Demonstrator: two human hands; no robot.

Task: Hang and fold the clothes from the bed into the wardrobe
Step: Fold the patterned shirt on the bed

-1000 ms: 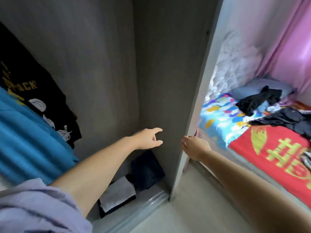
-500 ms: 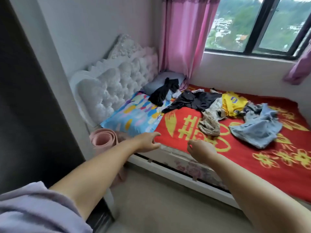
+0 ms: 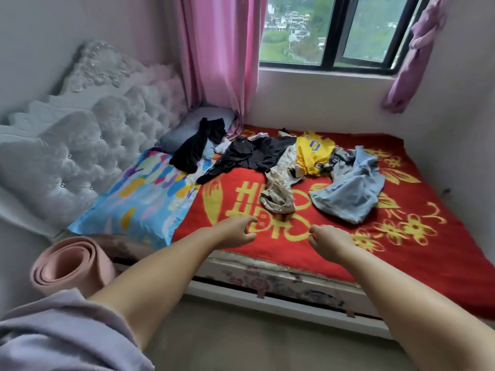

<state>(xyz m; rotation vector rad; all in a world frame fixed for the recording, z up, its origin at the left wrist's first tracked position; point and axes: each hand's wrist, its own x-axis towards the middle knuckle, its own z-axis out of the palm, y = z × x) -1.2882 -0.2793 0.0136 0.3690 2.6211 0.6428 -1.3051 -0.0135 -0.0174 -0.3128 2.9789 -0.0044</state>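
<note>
Several loose clothes lie on the bed's red blanket [image 3: 401, 253]: a beige patterned garment [image 3: 278, 194] nearest me, a light blue one [image 3: 351, 194] to its right, a yellow jersey [image 3: 312, 151], a black top [image 3: 254, 153] and a black piece [image 3: 195, 148] draped over the pillows. My left hand [image 3: 235, 231] and my right hand [image 3: 330, 238] reach out over the near edge of the blanket, a little short of the beige garment. Both hang with loosely curled fingers and hold nothing. The wardrobe is out of view.
A tufted white headboard [image 3: 75, 151] stands at the left, with a colourful pillow [image 3: 139, 202] and a grey pillow [image 3: 187, 127] by it. A rolled pink mat [image 3: 69, 263] leans beside the bed. Pink curtains [image 3: 222, 57] flank the window [image 3: 334, 30] behind the bed.
The view has swung from the wardrobe interior round to the bed and moved closer. Both empty hands now stretch over the blanket's near edge.
</note>
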